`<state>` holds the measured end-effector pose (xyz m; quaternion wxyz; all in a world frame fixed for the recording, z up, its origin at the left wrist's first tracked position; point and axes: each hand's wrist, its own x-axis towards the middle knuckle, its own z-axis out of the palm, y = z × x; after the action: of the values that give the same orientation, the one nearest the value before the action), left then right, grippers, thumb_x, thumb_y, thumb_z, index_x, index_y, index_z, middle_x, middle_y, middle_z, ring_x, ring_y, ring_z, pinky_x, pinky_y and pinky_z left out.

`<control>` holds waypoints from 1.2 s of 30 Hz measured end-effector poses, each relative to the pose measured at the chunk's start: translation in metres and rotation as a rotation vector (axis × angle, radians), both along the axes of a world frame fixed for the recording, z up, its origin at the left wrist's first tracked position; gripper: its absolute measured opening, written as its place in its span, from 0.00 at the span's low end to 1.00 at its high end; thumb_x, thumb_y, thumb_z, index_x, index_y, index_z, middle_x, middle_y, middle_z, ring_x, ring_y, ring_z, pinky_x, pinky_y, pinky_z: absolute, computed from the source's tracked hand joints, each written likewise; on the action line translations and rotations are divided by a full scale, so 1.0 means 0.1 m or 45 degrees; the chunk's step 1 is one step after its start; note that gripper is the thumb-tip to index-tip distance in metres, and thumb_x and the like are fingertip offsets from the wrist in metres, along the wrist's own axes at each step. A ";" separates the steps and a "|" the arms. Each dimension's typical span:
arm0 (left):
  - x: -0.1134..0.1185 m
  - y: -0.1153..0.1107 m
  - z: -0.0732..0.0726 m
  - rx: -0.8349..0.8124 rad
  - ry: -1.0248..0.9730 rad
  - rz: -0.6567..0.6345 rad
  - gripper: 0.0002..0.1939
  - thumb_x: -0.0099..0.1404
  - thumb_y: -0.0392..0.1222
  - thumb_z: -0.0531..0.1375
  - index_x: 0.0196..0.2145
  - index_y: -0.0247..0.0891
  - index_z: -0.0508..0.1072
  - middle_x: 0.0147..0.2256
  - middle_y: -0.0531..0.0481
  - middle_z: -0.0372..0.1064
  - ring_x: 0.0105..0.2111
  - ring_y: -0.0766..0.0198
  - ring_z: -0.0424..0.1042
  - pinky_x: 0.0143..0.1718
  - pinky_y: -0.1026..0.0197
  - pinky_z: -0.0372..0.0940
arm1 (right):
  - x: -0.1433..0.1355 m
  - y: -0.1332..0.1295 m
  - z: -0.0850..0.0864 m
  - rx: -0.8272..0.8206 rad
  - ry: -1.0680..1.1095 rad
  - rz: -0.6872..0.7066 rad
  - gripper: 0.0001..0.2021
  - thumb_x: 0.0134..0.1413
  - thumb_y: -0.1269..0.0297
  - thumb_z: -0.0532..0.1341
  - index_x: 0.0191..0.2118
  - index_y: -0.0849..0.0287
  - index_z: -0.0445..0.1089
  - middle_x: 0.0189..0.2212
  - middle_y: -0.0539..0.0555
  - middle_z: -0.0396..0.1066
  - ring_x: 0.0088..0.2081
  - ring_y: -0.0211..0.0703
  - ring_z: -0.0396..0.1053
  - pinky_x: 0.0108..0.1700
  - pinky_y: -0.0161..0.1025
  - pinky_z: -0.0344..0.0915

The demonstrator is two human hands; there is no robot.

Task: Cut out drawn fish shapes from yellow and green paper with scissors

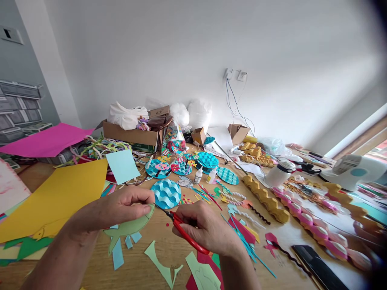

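Note:
My left hand [125,207] pinches the upper right end of a light green paper fish cutout [130,227], whose tail points down to the left. Closed around the red handles of the scissors [187,235] is my right hand [204,225]. The dark blades point up and left, with their tips by the green paper at my left fingertips. Green paper scraps [159,264] and light blue pieces [118,253] lie below on the wooden table. Another green sheet with a drawn outline [202,274] rests on red paper near the front edge.
A blue wavy disc [165,193], glue bottles [198,176] and paper strips lie beyond my hands. Yellow paper [57,193] is at left. A black phone [320,268], a white flask [279,174] and pink and yellow strings of shapes are at right. A cardboard box [130,135] stands behind.

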<state>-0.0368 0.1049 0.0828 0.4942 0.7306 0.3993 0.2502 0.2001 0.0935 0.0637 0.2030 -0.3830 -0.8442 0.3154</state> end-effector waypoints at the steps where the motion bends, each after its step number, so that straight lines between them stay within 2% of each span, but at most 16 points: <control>1: 0.00 0.00 -0.01 0.008 0.007 -0.011 0.12 0.58 0.44 0.56 0.19 0.41 0.61 0.20 0.58 0.50 0.21 0.67 0.49 0.21 0.66 0.47 | 0.00 0.01 0.00 0.003 0.002 0.013 0.16 0.59 0.63 0.59 0.22 0.58 0.57 0.18 0.43 0.54 0.21 0.32 0.50 0.23 0.33 0.46; 9: -0.05 0.07 -0.07 0.005 0.073 -0.162 0.11 0.61 0.45 0.53 0.23 0.40 0.60 0.22 0.59 0.48 0.23 0.68 0.49 0.22 0.65 0.46 | 0.00 0.03 -0.01 0.035 0.000 0.032 0.15 0.55 0.64 0.61 0.22 0.58 0.58 0.18 0.43 0.55 0.21 0.32 0.50 0.22 0.32 0.45; 14: -0.08 0.09 -0.09 0.009 0.092 -0.197 0.11 0.62 0.45 0.52 0.24 0.41 0.59 0.23 0.59 0.48 0.23 0.68 0.48 0.23 0.65 0.46 | 0.00 0.03 -0.01 -0.006 0.004 0.054 0.15 0.57 0.63 0.59 0.22 0.58 0.57 0.18 0.44 0.55 0.21 0.32 0.51 0.22 0.32 0.47; 24: -0.05 0.07 -0.06 0.064 0.177 -0.207 0.11 0.61 0.44 0.51 0.23 0.41 0.57 0.23 0.59 0.47 0.24 0.67 0.49 0.25 0.64 0.46 | 0.02 0.04 -0.02 -0.079 0.028 0.098 0.16 0.60 0.58 0.57 0.23 0.59 0.62 0.19 0.46 0.59 0.22 0.34 0.54 0.24 0.33 0.50; 30: -0.04 0.08 -0.06 0.095 0.204 -0.220 0.11 0.61 0.44 0.51 0.23 0.41 0.57 0.22 0.59 0.47 0.23 0.68 0.49 0.23 0.64 0.46 | 0.03 0.04 -0.03 -0.015 -0.031 0.056 0.17 0.59 0.58 0.60 0.22 0.59 0.62 0.18 0.44 0.57 0.21 0.32 0.53 0.22 0.32 0.47; 36: 0.00 0.05 0.01 0.123 0.257 -0.264 0.09 0.59 0.43 0.50 0.22 0.41 0.57 0.20 0.60 0.46 0.20 0.69 0.48 0.20 0.65 0.46 | 0.06 0.05 -0.02 0.047 -0.074 0.093 0.16 0.59 0.60 0.59 0.21 0.59 0.62 0.17 0.44 0.57 0.21 0.32 0.53 0.23 0.33 0.46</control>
<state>-0.0364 0.1102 0.0838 0.4389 0.8123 0.3568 0.1422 0.2058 0.0984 0.0616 0.1737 -0.3571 -0.8688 0.2958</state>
